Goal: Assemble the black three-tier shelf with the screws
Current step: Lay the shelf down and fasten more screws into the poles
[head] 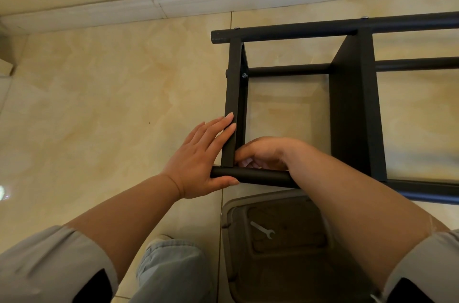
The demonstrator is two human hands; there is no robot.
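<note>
Black shelf (352, 104) lying on its side on floor, right of centre — rigid metal, probably light. Left hand (198, 161) flat, bracing end panel; right hand (265, 153) curled inside near corner — grasp unclear. Best held by tubes.

Both hands (198, 156) on black shelf (352, 104)
</note>
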